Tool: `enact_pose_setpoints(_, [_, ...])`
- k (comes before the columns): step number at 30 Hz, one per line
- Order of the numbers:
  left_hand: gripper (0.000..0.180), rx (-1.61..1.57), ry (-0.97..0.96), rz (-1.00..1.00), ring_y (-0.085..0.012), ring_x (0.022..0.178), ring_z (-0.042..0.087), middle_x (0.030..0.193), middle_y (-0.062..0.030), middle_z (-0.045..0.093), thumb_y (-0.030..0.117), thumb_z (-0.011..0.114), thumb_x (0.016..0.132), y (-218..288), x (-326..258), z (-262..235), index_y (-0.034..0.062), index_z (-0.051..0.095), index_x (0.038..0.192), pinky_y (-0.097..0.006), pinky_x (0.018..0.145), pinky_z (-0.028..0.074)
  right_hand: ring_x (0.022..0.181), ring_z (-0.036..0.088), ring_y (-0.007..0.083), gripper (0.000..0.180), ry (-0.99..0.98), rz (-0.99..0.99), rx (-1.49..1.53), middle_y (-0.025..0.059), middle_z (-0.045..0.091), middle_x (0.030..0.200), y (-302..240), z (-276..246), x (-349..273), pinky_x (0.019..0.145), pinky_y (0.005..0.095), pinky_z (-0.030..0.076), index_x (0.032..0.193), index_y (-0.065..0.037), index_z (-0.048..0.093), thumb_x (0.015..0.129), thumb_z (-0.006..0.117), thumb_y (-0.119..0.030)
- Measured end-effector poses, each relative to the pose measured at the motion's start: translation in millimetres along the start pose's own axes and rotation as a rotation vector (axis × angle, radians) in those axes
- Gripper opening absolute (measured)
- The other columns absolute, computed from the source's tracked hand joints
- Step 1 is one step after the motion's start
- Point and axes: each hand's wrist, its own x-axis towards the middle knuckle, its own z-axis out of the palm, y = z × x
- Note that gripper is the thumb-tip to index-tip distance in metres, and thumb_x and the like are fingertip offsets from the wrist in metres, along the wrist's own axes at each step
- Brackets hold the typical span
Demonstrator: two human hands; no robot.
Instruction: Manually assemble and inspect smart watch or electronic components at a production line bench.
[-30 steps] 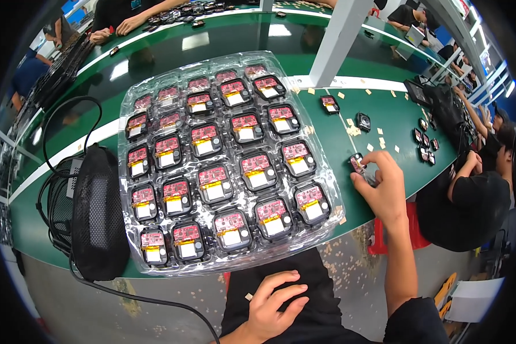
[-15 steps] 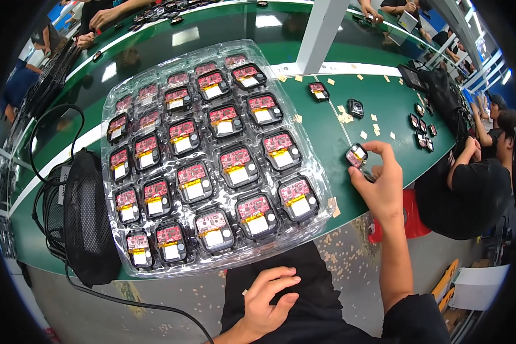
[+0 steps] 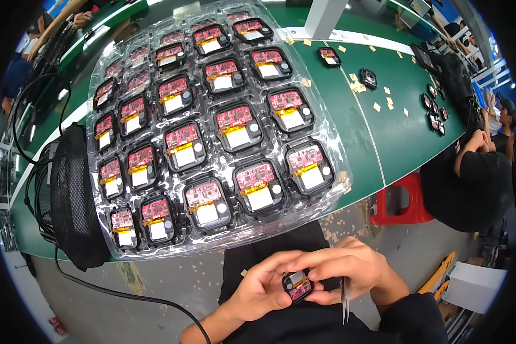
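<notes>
Module: one small black-cased electronic module (image 3: 297,286), red circuit board and pale block showing, is held low in the picture, over the lap and well short of the green table (image 3: 407,132).
Left hand: the left hand (image 3: 262,292) is closed on the module's left side, fingers curled round the case from beneath.
Right hand: the right hand (image 3: 350,274) is closed on the module's upper and right edges, thumb and forefinger pinching; a pair of metal tweezers (image 3: 345,299) is tucked in the same hand, tips pointing down, clear of the board.
Grip advice: the case is best held by its black rim alone, so that the board face is left uncovered; whether any fingertip rests on the board cannot be told.
Tweezer handling: a repositioning of the tweezers between thumb and forefinger would seem to be needed before fine work, with the left hand carrying the module alone meanwhile.
Risk: a drop from the lap would likely send the module to the littered floor, so a low, steady hold is judged wise.
Tray: the clear plastic tray (image 3: 338,172) on the table holds rows of like modules, every visible pocket filled.
Surroundings: a black mesh pouch (image 3: 74,200) with a cable lies just left of the tray; loose modules (image 3: 368,77) and small tan scraps are scattered farther right.
</notes>
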Motion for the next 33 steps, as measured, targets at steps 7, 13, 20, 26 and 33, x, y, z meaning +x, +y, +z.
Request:
enact_pose_setpoints(7, [0.064,0.204,0.262,0.192,-0.0357,0.119,0.065,0.126,-0.0216,0.062,0.024,0.085,0.086,-8,-2,1,0.0011,0.052,0.135,-0.047,0.102,0.054,0.082,0.068,0.0237,0.046,0.109,0.285,-0.263,0.0165,0.053,0.121,-4,6,-5,0.070,0.0334,0.056,0.115,-0.002,0.068,0.081,0.087,-0.026])
enact_pose_setpoints(13, [0.063,0.265,0.388,0.291,-0.0352,0.123,0.062,0.131,-0.0209,0.059,0.013,0.088,0.081,-10,-4,2,0.0015,0.054,0.133,-0.046,0.107,0.051,0.072,0.067,0.0198,0.030,0.223,0.205,-0.408,0.0122,0.061,0.102,1,21,-12,0.061,0.0302,0.053,0.108,-0.002,0.071,0.082,0.083,-0.012])
enact_pose_setpoints(20, [0.063,0.237,0.394,0.331,-0.0341,0.124,0.062,0.132,-0.0193,0.058,0.008,0.088,0.079,-13,-2,-2,0.0010,0.054,0.132,-0.044,0.107,0.051,0.064,0.065,0.0178,0.033,0.169,0.041,-0.602,0.0056,0.067,0.091,9,27,-12,0.052,0.0293,0.051,0.104,-0.005,0.073,0.074,0.085,-0.010])
enact_pose_setpoints(26, [0.059,0.221,0.322,0.341,-0.0305,0.130,0.058,0.138,-0.0179,0.056,-0.007,0.081,0.082,-15,-3,-4,-0.0015,0.053,0.133,-0.043,0.112,0.047,0.061,0.061,0.0150,0.032,0.265,-0.038,-0.745,0.0036,0.066,0.086,13,34,-13,0.050,0.0277,0.048,0.101,-0.006,0.075,0.072,0.086,-0.012])
enact_pose_setpoints(33, [0.058,0.195,0.314,0.350,-0.0295,0.130,0.057,0.136,-0.0162,0.054,-0.009,0.081,0.081,-18,-2,-5,-0.0028,0.053,0.132,-0.042,0.112,0.048,0.060,0.063,0.0166,0.023,0.344,0.024,-0.571,0.0053,0.067,0.083,15,41,-15,0.051,0.0288,0.049,0.096,-0.004,0.074,0.075,0.084,-0.007])
